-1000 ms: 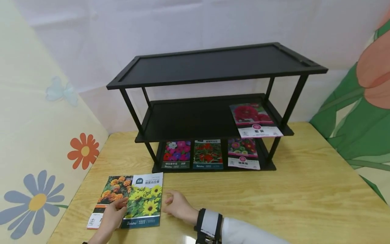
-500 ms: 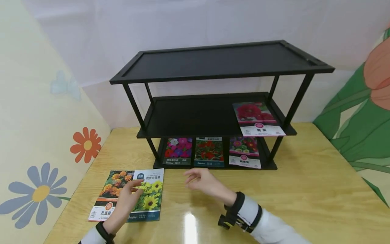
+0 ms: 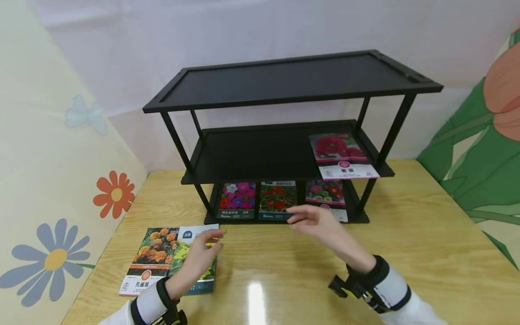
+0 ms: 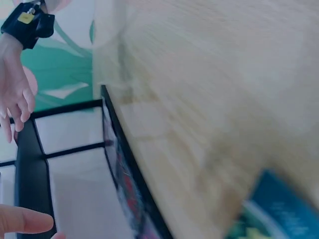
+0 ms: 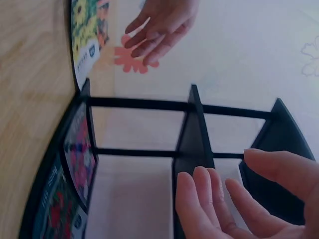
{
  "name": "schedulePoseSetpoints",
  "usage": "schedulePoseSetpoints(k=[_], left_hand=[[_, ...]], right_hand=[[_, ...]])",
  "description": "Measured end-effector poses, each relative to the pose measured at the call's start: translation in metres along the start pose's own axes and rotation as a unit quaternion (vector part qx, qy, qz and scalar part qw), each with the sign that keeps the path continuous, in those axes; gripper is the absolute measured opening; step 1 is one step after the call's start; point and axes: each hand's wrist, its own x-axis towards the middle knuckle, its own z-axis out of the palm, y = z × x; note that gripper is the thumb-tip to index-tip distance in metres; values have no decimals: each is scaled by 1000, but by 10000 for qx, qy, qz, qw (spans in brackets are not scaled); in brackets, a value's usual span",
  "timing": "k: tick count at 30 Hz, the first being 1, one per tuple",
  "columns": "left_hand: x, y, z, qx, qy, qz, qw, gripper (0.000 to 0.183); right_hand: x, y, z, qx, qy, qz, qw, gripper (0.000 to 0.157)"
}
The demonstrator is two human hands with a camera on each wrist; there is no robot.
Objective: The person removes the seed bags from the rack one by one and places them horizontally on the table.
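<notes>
Sunflower packet (image 3: pixel 179 254) is seen on the wooden table (image 3: pixel 422 216), its left edge lapped over a marigold packet (image 3: pixel 150 257), with the left hand (image 3: pixel 197 258) poised above it, fingers loosely bent and nothing held. Nothing is grasped by the right hand (image 3: pixel 321 224) either, its fingers softly curved near the lower front of the black rack (image 3: pixel 284 83). Trouble could be brought by the overlap: were the top packet lifted, the one beneath might be dragged askew. Risk is also posed on the middle shelf (image 3: pixel 260 155), where a pink-flowered packet (image 3: pixel 341 155) juts past the lip; by a brushing hand or sleeve (image 3: pixel 412 311), it could be knocked crooked or tipped off.
</notes>
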Motion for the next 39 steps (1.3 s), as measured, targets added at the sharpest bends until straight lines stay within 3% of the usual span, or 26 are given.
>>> schedulePoseSetpoints(k=[5,9,14,18,24,30,34,39], left_hand=[[12,27,3,-245,-195,253,9992,31],[21,52,4,-569,-408,352,9969,29],[28,72,12,-798,-649,431,9938,28],[35,88,15,-736,-830,538,9924,28],[46,115,20,-721,-1185,503,9891,30],[53,134,29,-554,-1426,564,9866,31],[58,148,35,-644,-1559,622,9837,33],[68,166,45,-862,-1858,439,9778,35]], right_hand=[[-12,-8,-24,-426,380,-12,9984,43],[-18,-15,-40,-447,511,-110,9976,44],[-21,-23,-56,-766,755,-145,9941,46],[-22,-29,-74,-1152,1034,-193,9878,46],[-30,-39,-116,-1902,1429,-18,9713,46],[-28,-44,-144,-2377,1563,514,9573,52],[-24,-45,-155,-2414,1654,518,9548,49],[-16,-44,-160,-2417,1547,483,9567,48]])
